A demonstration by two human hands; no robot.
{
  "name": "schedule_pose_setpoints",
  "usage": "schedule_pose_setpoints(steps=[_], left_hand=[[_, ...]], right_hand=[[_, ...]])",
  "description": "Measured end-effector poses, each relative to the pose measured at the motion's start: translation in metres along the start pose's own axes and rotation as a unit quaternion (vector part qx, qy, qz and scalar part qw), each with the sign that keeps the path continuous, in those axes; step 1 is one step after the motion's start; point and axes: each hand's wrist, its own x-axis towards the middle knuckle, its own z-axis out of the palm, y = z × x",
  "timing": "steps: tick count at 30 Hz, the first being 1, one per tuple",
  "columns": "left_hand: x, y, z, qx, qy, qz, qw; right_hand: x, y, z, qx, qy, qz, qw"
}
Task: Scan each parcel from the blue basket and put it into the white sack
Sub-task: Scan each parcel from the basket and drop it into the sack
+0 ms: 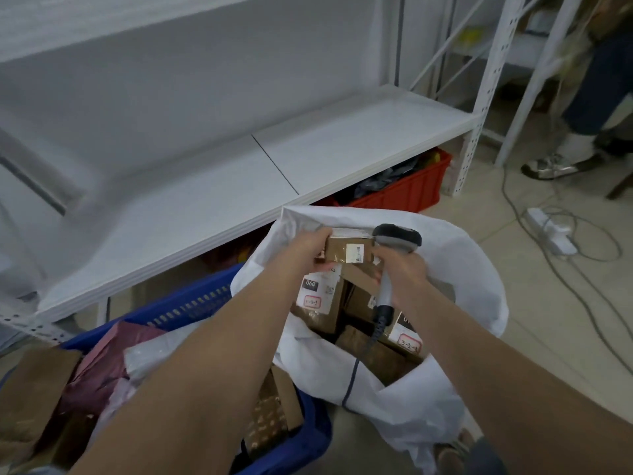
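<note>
The left hand (310,246) has its grip closed round a small brown parcel (346,252), held over the open mouth of the sack (462,265). The right hand (402,269) has its grip wrapped round the scanner (397,238) handle, the head just beside the parcel at its 2 o'clock. Brown boxes (322,303) lie inside the sack. The basket (191,305) sits just beside the sack, at its 8 o'clock.

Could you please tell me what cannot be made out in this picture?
Head view:
Label on the held parcel: print too small, blurred.
Scanner: its window faces away from the camera.
Blue basket: lower contents covered by the left forearm.
White sack: bottom lies under the top boxes.
Standing person, top right: cut off by the edge.
</note>
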Motion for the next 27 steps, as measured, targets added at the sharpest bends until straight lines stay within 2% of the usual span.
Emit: schedule_pose_setpoints(steps=[5, 10, 13, 19, 27], left_hand=[[0.021, 0.003, 0.013, -0.015, 0.014, 0.045, 0.999], [0.014, -0.023, -0.007, 0.042, 0.025, 0.06, 0.997], [-0.013, -0.041, -0.028, 0.069, 0.037, 0.069, 0.995], [-0.077, -0.082, -0.091, 0.051, 0.101, 0.061, 0.992], [-0.132, -0.172, -0.214, 0.188, 0.181, 0.033, 0.965]], right_hand=[[0.017, 0.008, -0.003, 0.026, 0.007, 0.009, 1.0], [0.001, 0.005, 0.001, 0.025, 0.003, -0.013, 1.0], [-0.025, 0.002, 0.007, 0.038, -0.035, -0.023, 0.998], [-0.094, 0.021, 0.04, 0.022, -0.093, -0.029, 0.995], [-0.177, 0.081, 0.11, -0.066, -0.194, 0.021, 0.978]])
